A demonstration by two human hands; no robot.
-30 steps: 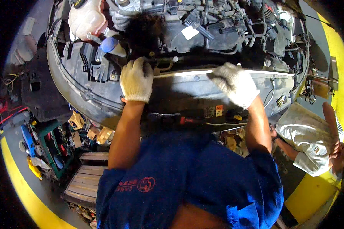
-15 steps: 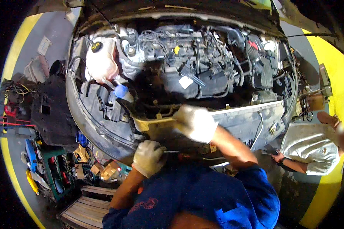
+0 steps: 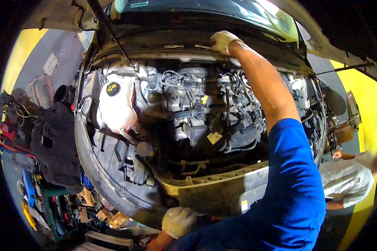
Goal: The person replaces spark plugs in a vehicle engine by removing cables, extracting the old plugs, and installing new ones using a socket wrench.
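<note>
Where the engine (image 3: 197, 106) is exposed, grey floor (image 3: 67, 46) is seen on both sides, and a co-worker (image 3: 347, 178) is noted to its right. Behind it, a slim tool (image 3: 203, 46) is found on a dark ledge (image 3: 146, 48), just beside the right hand (image 3: 224, 42); whether it is pinched cannot be told. In front, the left hand's (image 3: 178, 221) grip cannot be determined. Since the earlier frame, the right hand has been moved rearward from the front panel (image 3: 213, 194).

A coolant reservoir (image 3: 118, 108) sits left of the engine (image 3: 197, 130), with the windshield (image 3: 188, 7) behind and a crossbar (image 3: 176, 189) in front; the right hand (image 3: 224, 42) is beyond the engine, the left hand (image 3: 179, 221) before the crossbar, a co-worker (image 3: 348, 179) at right.
</note>
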